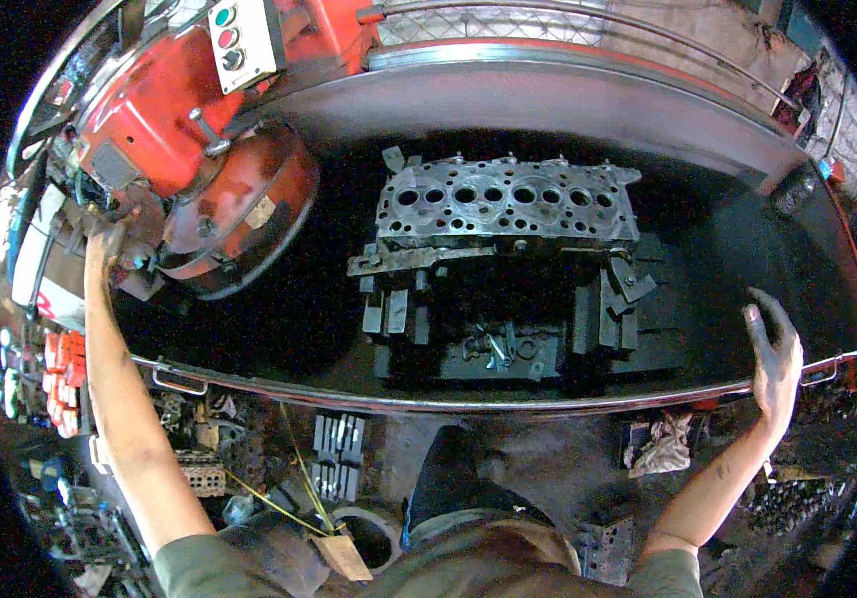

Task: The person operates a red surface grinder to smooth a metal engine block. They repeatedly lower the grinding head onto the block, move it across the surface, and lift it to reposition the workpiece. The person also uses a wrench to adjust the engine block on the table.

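Cylinder head [506,213] on blocks [398,311]; left hand [111,239] by machine [144,110], right hand [775,357] loose.

Floor [390,444], left: 1 perforated tan block [201,481], near yellow strips [274,503]. Floor, centre-left: grey slotted metal pieces [339,456]; below, 1 ring-shaped part [376,512], dark centre, 1 flat brown piece [342,558] beside it. Right: 1 crumpled pale cloth [662,447]; lower, 1 perforated grey block [607,551]. Far left: orange-red parts [64,369], grouped.
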`<state>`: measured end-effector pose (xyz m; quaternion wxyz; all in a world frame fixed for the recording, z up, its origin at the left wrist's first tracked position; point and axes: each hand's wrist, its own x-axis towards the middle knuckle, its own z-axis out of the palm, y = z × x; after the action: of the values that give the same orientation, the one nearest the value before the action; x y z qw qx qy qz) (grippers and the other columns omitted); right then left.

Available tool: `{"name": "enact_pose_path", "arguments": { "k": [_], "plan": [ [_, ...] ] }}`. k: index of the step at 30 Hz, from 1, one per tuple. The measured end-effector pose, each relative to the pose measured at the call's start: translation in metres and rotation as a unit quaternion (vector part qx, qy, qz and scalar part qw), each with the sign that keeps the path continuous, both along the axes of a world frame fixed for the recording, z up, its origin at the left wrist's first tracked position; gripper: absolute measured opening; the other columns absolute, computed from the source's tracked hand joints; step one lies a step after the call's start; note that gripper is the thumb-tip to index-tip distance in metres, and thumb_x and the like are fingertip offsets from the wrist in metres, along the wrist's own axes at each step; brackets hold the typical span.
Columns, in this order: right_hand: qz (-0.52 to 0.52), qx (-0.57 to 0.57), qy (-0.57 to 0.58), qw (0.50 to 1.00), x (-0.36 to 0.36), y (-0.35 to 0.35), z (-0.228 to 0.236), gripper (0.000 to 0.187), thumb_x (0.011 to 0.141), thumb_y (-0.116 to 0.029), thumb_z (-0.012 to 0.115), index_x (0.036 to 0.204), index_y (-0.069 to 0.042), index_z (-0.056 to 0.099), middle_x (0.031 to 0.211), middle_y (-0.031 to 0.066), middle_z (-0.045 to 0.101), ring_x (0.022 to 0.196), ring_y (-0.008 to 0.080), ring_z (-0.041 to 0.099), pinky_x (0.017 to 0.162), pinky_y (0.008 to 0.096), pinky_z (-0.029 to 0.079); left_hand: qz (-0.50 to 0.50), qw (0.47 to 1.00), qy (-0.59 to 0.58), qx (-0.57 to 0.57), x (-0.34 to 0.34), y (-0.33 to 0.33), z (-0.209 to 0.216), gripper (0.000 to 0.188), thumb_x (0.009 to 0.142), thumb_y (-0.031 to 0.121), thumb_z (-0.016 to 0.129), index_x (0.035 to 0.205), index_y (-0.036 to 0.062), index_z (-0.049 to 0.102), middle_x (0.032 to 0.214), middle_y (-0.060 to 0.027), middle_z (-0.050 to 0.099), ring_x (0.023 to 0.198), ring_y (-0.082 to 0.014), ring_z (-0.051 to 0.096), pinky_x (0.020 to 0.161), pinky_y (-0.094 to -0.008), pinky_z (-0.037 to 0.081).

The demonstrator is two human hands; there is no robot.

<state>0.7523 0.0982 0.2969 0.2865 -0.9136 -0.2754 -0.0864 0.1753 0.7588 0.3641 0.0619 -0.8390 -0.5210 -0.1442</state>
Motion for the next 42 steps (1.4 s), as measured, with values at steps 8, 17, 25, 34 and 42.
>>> {"name": "enact_pose_path", "arguments": {
  "k": [8,17,25,34,42],
  "plan": [
    [0.002,0.029,0.014,0.999,0.004,-0.001,-0.005,0.036,0.092,-0.027,0.058,0.115,0.001,0.060,0.107,0.0135,0.065,0.100,0.0181,0.059,0.092,0.0290,0.041,0.066,0.998,-0.014,0.021,0.011,-0.006,0.002,0.056,0.083,0.049,0.059,0.119,0.0059,0.061,0.117,-0.0219,0.061,0.109,-0.0331,0.057,0.093,-0.0385,0.042],
    [-0.008,0.029,0.005,1.000,0.002,-0.001,-0.005,0.037,0.091,-0.030,0.059,0.113,-0.001,0.062,0.107,0.0155,0.065,0.101,0.0233,0.060,0.092,0.0315,0.042,-0.003,0.997,-0.072,0.030,0.017,-0.011,0.001,0.051,0.085,0.046,0.058,0.114,0.0055,0.065,0.109,-0.0197,0.065,0.099,-0.0307,0.062,0.088,-0.0375,0.044],
    [0.033,0.018,-0.015,0.999,0.002,-0.003,-0.004,0.036,0.093,-0.026,0.057,0.115,0.003,0.060,0.109,0.0146,0.064,0.100,0.0185,0.059,0.092,0.0296,0.041,0.023,0.993,0.086,0.080,0.020,-0.013,0.000,0.056,0.082,0.054,0.057,0.113,0.0076,0.065,0.112,-0.0207,0.062,0.105,-0.0343,0.059,0.090,-0.0405,0.044],
    [0.030,0.049,0.007,0.998,0.007,-0.005,-0.011,0.037,0.094,-0.028,0.055,0.116,0.002,0.060,0.107,0.0116,0.063,0.098,0.0170,0.057,0.091,0.0285,0.041,0.094,0.995,0.012,0.035,0.026,-0.028,0.003,0.063,0.076,0.059,0.061,0.103,0.0032,0.066,0.107,-0.0234,0.063,0.106,-0.0364,0.058,0.089,-0.0426,0.045],
    [0.030,0.055,0.019,0.998,0.010,-0.006,-0.013,0.037,0.092,-0.029,0.058,0.114,0.001,0.062,0.112,0.0159,0.065,0.105,0.0250,0.060,0.096,0.0332,0.040,0.165,0.985,-0.044,-0.009,0.048,-0.049,0.012,0.062,0.076,0.058,0.061,0.101,0.0013,0.066,0.108,-0.0231,0.063,0.105,-0.0368,0.059,0.089,-0.0421,0.045]
  ]
}}
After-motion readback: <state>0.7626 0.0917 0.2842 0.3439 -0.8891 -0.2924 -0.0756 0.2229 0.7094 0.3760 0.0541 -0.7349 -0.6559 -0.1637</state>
